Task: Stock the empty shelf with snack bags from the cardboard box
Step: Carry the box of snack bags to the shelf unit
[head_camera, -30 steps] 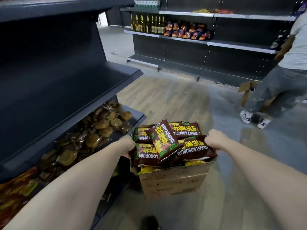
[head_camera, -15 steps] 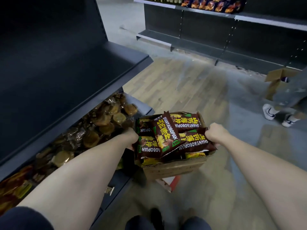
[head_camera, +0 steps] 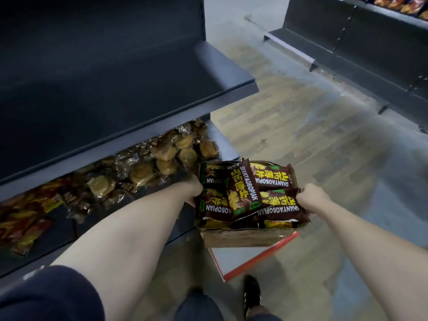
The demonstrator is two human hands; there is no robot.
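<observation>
A cardboard box (head_camera: 245, 237) full of dark brown snack bags (head_camera: 243, 195) with yellow lettering hangs low in front of me, above the floor. My left hand (head_camera: 193, 188) grips the box's left side and my right hand (head_camera: 311, 196) grips its right side; the fingers are hidden behind the bags and the rim. To the left, at chest height, the empty dark shelf (head_camera: 129, 84) stretches away with nothing on it.
The shelf below holds clear-wrapped pastries (head_camera: 162, 158) and red and yellow packets (head_camera: 30, 218). A red-edged white board (head_camera: 254, 258) lies on the floor under the box. My shoes (head_camera: 251, 295) show at the bottom. A second shelf unit (head_camera: 361, 42) stands across the aisle.
The box has come lower and nearer to the floor with both hands still on it. My view has tilted down, so the other person and the far shelves have left the frame.
</observation>
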